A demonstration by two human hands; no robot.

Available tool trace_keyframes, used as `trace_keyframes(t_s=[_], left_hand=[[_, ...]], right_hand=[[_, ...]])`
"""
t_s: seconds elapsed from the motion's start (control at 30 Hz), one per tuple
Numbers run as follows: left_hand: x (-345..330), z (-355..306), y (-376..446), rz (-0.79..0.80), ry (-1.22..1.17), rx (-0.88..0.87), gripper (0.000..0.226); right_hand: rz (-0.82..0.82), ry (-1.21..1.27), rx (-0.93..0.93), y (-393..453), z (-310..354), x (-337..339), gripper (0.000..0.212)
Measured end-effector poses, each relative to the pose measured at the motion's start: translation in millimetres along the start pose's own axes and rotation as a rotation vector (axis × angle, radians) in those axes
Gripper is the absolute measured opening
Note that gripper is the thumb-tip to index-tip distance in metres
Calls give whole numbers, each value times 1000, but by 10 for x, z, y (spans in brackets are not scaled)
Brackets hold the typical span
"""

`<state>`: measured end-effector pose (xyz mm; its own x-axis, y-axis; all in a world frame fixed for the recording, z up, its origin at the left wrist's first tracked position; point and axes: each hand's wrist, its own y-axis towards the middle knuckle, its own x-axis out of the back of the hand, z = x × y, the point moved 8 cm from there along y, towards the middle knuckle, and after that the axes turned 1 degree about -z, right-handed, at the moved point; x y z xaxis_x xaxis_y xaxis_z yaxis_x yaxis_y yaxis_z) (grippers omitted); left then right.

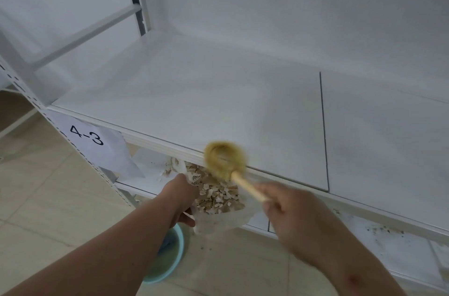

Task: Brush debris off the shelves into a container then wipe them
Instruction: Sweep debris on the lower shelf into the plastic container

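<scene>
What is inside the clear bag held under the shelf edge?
The clear bag, held by the left hand, holds a heap of pale, flaky debris. The brush head covers the heap's upper right; anything beneath the flakes is hidden.

Light is soft, even, rather dim; faint shadows lie on the shelf (218,91). My right hand (298,218) and brush (224,158) are motion-blurred. Straight lines bow near the edges.

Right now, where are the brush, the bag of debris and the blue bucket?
brush (224,159): head view, on the round bristle head.
bag of debris (218,196): head view, on the flakes inside.
blue bucket (170,257): head view, on its rim beside the forearm.
</scene>
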<state>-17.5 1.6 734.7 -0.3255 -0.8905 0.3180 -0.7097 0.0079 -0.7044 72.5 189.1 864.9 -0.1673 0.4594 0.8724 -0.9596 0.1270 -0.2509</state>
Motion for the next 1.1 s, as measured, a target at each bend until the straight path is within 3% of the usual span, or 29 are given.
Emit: trace_keyframes(t_s=[0.13, 0.27, 0.47, 0.6, 0.7, 0.9, 1.0, 1.1], left_hand=[[-47, -25, -55, 7, -9, -8, 34], [-122, -45, -100, 10, -10, -6, 33], [-245, -100, -84, 42, 13, -29, 31], [-332, -132, -81, 59, 30, -27, 20], [-409, -144, -83, 58, 50, -12, 16], [-469, -176, -84, 69, 78, -30, 19], [-391, -150, -60, 56, 97, -16, 23], [-288, -130, -32, 29, 89, -15, 34]], right_hand=[[-216, -19, -221, 471, -477, 277, 37], [-143, -1, -191, 629, -505, 90, 44], [-17, 5, -10, -71, -150, -221, 49], [-171, 112, -128, -223, -486, 26, 43], [-261, 51, -241, -267, -697, 76, 51], [-114, 60, -104, -349, -385, -282, 55], [-151, 69, -105, -364, -430, -169, 52], [-230, 32, -220, -324, -669, -53, 53]])
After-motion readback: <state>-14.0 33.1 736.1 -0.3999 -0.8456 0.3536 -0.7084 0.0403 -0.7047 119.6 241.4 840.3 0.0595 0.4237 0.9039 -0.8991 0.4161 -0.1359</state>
